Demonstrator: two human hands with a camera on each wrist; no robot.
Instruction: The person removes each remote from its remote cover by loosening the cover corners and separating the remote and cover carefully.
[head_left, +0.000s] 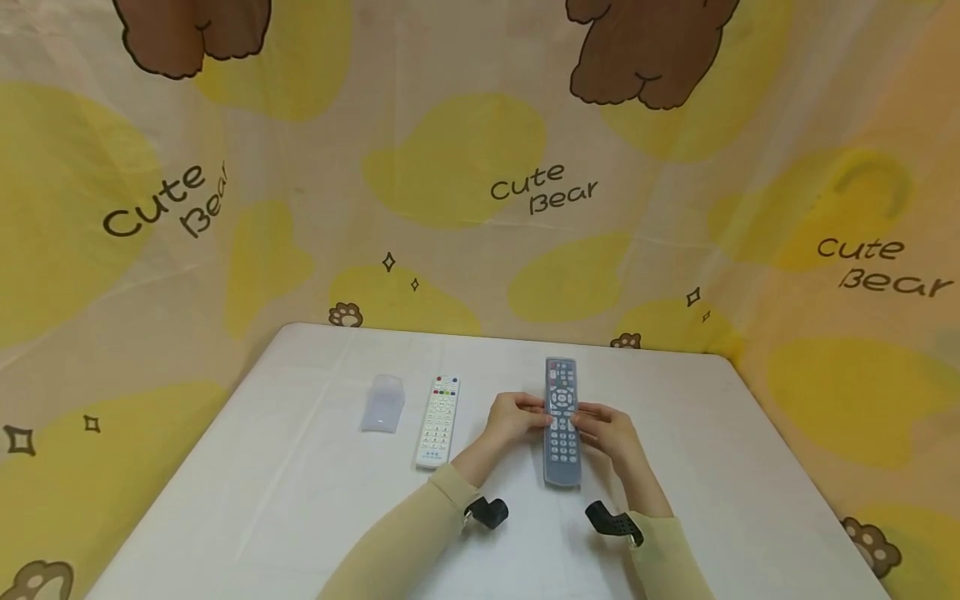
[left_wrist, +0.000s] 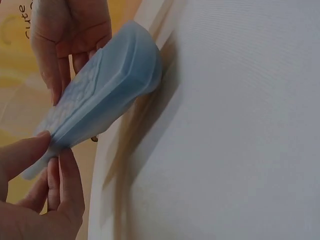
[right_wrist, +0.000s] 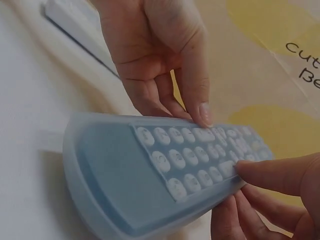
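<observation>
A blue-grey remote control in a translucent sleeve is held between both hands, its long side pointing away across the white table. My left hand pinches its left edge, thumb on the front and fingers behind. From the other side my right hand pinches the right edge in the same way. In the left wrist view the near end of the remote is raised, with a shadow on the tabletop. White buttons on the remote face up in the right wrist view.
Left of the hands a white remote control lies on the table. Beyond it is a small translucent sleeve, lying flat. A printed cloth with bears hangs behind the table and along its sides.
</observation>
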